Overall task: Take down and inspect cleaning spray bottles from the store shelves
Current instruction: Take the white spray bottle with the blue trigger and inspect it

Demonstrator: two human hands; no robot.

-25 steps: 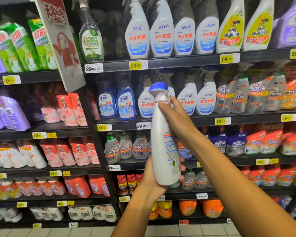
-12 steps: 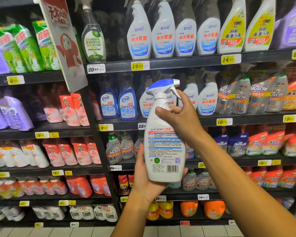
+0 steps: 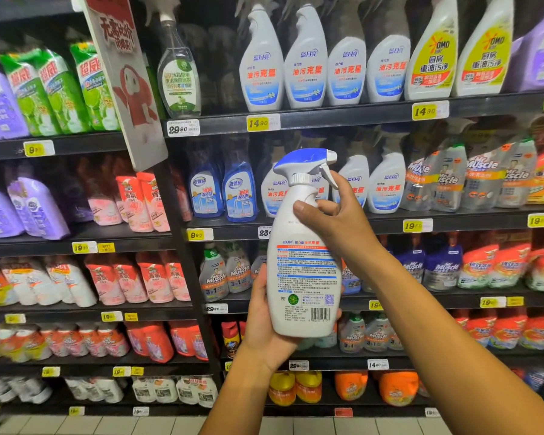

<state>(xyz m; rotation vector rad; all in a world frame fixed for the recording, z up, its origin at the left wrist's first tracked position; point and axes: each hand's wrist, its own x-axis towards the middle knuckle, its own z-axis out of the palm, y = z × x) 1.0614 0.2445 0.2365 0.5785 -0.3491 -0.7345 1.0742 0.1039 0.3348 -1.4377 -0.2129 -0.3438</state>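
The right hand [image 3: 333, 221] is gripping the neck of the bottle [image 3: 302, 262], thumb across the front, while the left hand [image 3: 264, 321] is cupping its base, holding it upright with its back label facing out, before the shelves [image 3: 327, 120].

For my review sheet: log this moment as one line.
phase: inspecting | spray bottle: upright, back label toward camera | left hand: cups base | right hand: grips neck | shelf: stocked

White spray bottle [image 3: 302, 255] – blue trigger head, upright, back label and barcode toward the camera, held before shelves [image 3: 327, 119] of similar bottles.
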